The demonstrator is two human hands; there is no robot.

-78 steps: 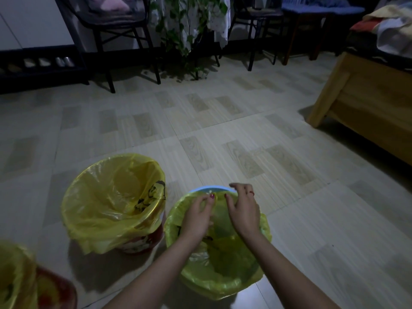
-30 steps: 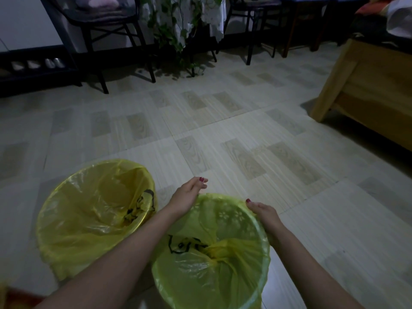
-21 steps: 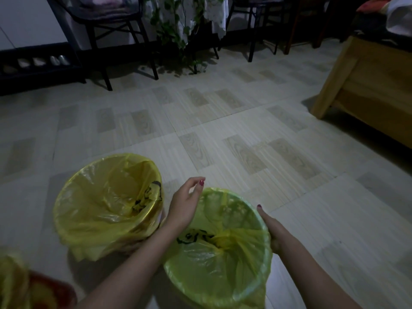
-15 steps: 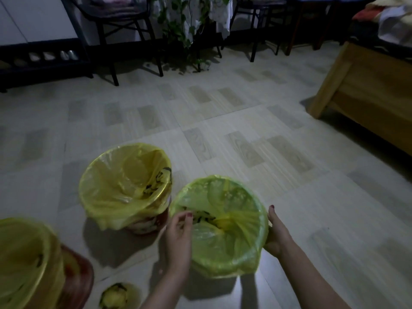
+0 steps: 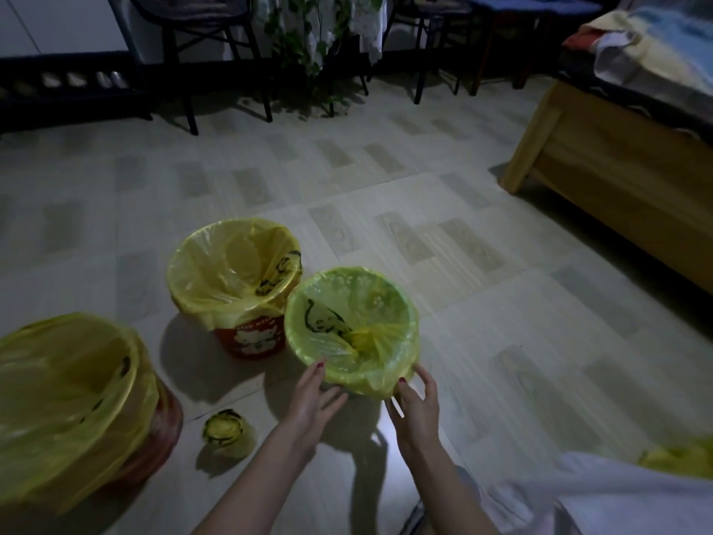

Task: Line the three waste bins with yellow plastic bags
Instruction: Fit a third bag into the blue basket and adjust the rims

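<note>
Three bins, bagged yellow: near bin [image 5: 353, 326] centre, second [image 5: 235, 279] at 10 o'clock, third [image 5: 73, 411] at 8. Left hand [image 5: 312, 399], right hand [image 5: 416, 405]: fingers spread at the near bin's skirt.

3 round waste bins [image 5: 250, 337] stand upright on the floor, each lined with a translucent yellow plastic bag [image 5: 353, 326]; a rolled yellow bag bundle [image 5: 227, 432] lies nearby.
</note>
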